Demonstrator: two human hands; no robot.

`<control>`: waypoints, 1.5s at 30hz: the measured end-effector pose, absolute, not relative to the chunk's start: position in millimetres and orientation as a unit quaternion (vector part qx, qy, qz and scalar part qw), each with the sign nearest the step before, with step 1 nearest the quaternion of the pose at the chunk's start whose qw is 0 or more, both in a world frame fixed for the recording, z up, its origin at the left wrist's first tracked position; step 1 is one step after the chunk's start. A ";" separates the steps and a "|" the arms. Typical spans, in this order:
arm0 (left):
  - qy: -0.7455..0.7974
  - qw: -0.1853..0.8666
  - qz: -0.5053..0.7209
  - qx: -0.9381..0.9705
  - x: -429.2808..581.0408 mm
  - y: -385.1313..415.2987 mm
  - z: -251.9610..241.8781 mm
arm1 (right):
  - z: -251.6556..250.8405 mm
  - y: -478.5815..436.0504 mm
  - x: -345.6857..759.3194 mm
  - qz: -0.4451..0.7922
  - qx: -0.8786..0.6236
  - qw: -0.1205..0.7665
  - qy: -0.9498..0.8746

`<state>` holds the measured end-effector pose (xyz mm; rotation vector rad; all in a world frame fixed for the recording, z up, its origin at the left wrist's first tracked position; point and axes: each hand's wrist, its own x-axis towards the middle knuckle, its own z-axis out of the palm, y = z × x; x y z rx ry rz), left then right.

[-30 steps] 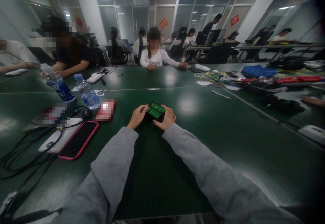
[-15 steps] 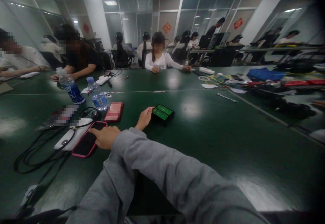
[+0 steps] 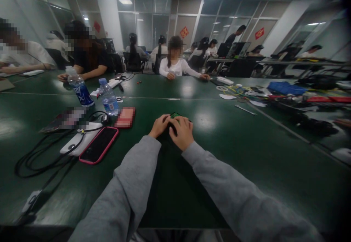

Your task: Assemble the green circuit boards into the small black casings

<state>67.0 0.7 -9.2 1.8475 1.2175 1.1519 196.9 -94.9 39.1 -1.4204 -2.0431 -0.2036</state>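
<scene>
Lying straight ahead, the green board [image 3: 174,115] has the left hand [image 3: 159,126] curled at its left edge, the right hand [image 3: 183,133] arched over its top. Any pinch and its long axis are hidden.

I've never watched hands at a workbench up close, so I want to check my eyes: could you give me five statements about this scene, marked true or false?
1. The right bare hand covers part of the green circuit board in a black frame. True.
2. The left bare hand is far from the circuit board. False: it is right at the board's left side.
3. Neither hand touches the black phone with a pink rim. True.
4. The slim silver metal wrench lies to the left of both hands. False: it lies to their right.
5. The clear plastic bottle with a blue cap lies on its side. False: it stands on its base.
</scene>
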 end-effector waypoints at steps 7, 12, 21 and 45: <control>0.447 0.309 0.445 0.712 65.9 -2.4 -7.0 | -12.7 -76.7 271.9 -0.085 -0.607 0.389 -0.687; 0.462 0.303 0.428 0.715 65.8 -5.5 -1.9 | -27.8 -49.8 273.9 0.107 -0.569 0.440 -0.686; 0.452 0.331 0.442 0.700 64.0 5.4 -7.4 | -31.9 -37.0 274.9 0.192 -0.524 0.459 -0.692; 0.512 0.324 0.484 0.632 64.6 4.7 -18.9 | -8.6 -42.9 275.2 -0.081 -0.649 0.278 -0.704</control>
